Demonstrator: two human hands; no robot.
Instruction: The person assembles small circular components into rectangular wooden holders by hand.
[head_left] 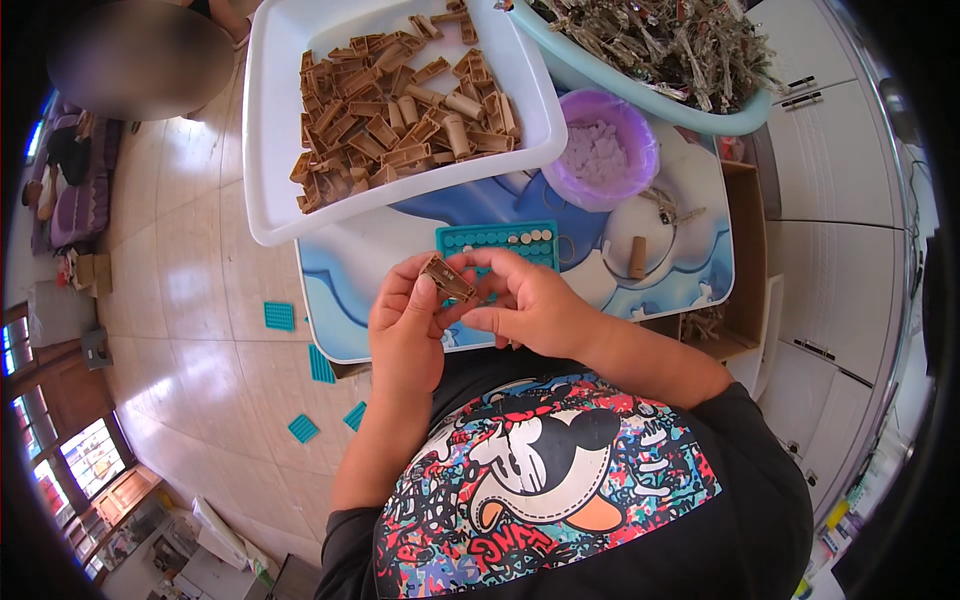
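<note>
My left hand (408, 325) grips a small brown plastic casing (448, 279), its thumb laid along the near side. The casing is hollow and tilted, its open inner side facing up. At the casing's right end is my right hand (530, 305), its fingers curled round that end; its fingertips are partly hidden. Just beyond both hands lies a teal tray (480, 237) with rows of round cells. Several small silvery discs sit in it, and my fingers cover its near part.
A white tub (262, 150) of brown casings stands far left on the patterned table (690, 260). Beside it are a purple bowl (640, 150) of whitish lumps and a pale green basin (590, 80) of wire bundles. A loose brown casing (637, 258) lies right. Teal trays (279, 316) lie on the floor.
</note>
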